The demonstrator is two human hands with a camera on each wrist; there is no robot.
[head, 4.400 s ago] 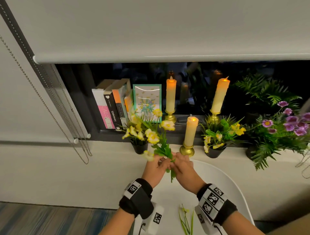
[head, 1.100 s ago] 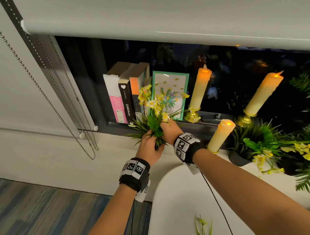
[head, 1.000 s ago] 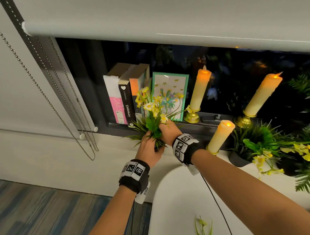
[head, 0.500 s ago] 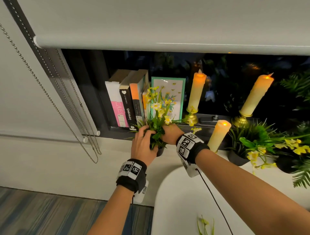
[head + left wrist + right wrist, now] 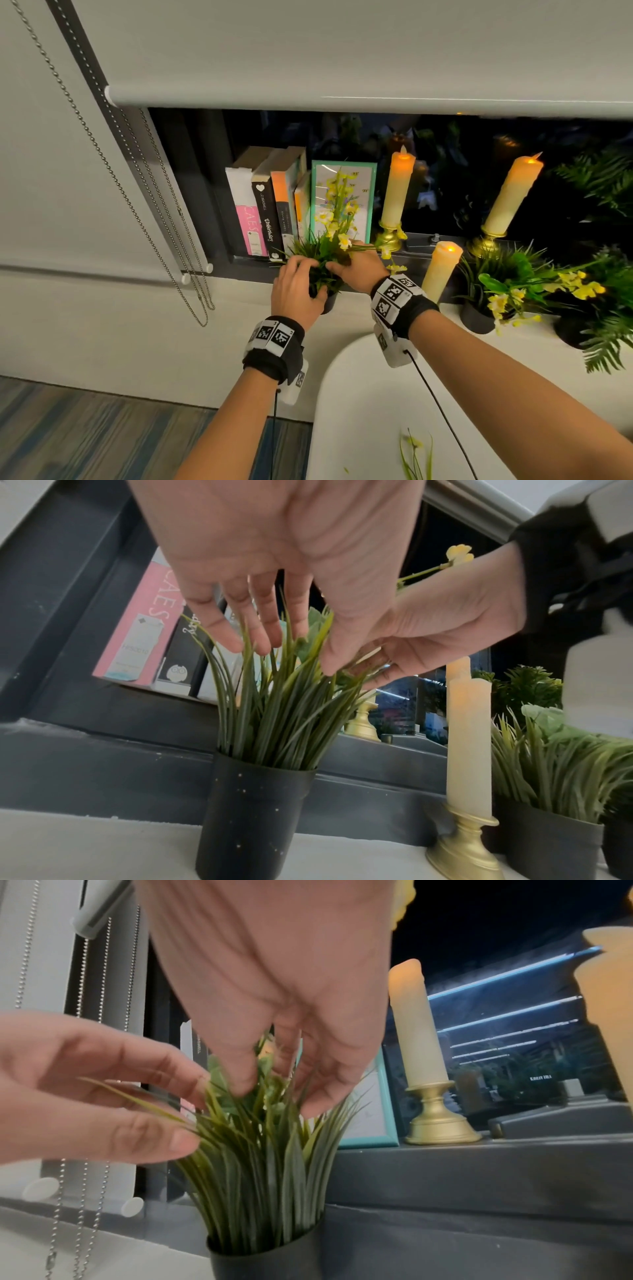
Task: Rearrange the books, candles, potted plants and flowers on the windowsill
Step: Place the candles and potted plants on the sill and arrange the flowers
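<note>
Both hands work at the top of a grass plant (image 5: 284, 696) in a black pot (image 5: 253, 821) that stands on the white windowsill (image 5: 85, 845), in front of the row of books (image 5: 267, 205) and the teal-framed picture (image 5: 342, 198). The left hand (image 5: 296, 294) has its fingers (image 5: 263, 620) spread and nearly straight, their tips brushing the grass blades and gripping nothing. The right hand (image 5: 359, 267) reaches down into the tuft with thumb and fingers drawn together among the blades; whether they pinch the stem of the yellow flower sprig (image 5: 337, 205) that rises behind the hands cannot be made out, since leaves hide the fingertips. The sprig's lower end is hidden in the grass. Just right of the pot stands a short candle (image 5: 442, 270) in a gold holder, its base hidden by the right wrist in the head view. Two taller candles (image 5: 397, 188) stand further back on the dark ledge. A second potted plant (image 5: 496, 291) with yellow blooms sits to the right, and beyond it ferns are cut off by the edge.
</note>
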